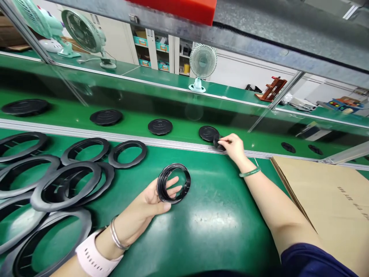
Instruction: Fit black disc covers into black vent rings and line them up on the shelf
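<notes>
On my head feed: left hand (152,198) grips a glossy black plastic ring (162,186), tilted, over the bare middle of the shiny green tabletop (219,242). Thumb sits at the ring's near lower edge; fingers show through its opening.

Right hand (235,148) is reached out to the silver metal rail (178,143), fingertips pinched on a small dark piece (216,142). Mostly hidden by fingers, so I can't make out its shape. It overlaps the round flat black disc (207,133) on the green belt (187,132); can't tell if they touch.

Three more such discs lie on the belt further left. Larger matte black rings (142,158) lie left of the left hand, some overlapping. Flat brown cardboard (325,192) lies right of the right forearm.
</notes>
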Demonstrator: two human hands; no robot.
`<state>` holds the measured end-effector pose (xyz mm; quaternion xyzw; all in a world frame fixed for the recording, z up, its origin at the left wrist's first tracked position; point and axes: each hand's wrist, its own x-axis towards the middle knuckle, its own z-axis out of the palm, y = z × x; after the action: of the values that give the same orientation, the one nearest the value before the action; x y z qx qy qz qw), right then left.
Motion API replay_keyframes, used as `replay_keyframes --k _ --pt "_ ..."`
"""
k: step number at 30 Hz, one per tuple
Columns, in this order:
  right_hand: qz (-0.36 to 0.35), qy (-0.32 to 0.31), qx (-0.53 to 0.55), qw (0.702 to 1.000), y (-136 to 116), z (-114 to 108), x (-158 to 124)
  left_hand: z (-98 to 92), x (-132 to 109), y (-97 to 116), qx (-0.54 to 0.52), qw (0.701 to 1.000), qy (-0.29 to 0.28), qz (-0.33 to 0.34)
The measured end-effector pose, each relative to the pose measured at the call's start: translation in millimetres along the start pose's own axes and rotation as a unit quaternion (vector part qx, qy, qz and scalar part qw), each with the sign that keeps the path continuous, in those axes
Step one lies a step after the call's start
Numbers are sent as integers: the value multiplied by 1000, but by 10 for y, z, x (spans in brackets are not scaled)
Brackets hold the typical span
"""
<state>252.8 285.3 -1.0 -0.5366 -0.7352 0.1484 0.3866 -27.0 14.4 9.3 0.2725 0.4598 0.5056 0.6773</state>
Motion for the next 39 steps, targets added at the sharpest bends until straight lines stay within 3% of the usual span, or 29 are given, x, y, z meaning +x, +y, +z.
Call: replay_keyframes --k 5,10,15,21,26,31,36,39 --pt "-191 -112 177 959 -736 217 -548 12 63 -105 35 999 34 9" --pt "-294 -133 190 927 -1071 202 -963 35 54 -62 52 998 -5 30" --pt "-344 -152 173 910 -1117 274 -1154 56 49 -173 67 996 -13 53" --pt "-370 -146 160 904 -1128 306 -1259 100 52 -208 173 985 16 -4" --pt "-401 -133 115 899 -1140 307 -1315 93 69 -233 199 976 88 13" --pt "-500 -79 33 862 -1165 305 -1336 86 43 -321 201 970 133 36" --pt "-508 -64 19 859 -1176 309 -1333 75 6 -176 221 973 58 31" --pt "-506 -70 19 859 -1179 309 -1332 36 33 -146 222 973 52 16"
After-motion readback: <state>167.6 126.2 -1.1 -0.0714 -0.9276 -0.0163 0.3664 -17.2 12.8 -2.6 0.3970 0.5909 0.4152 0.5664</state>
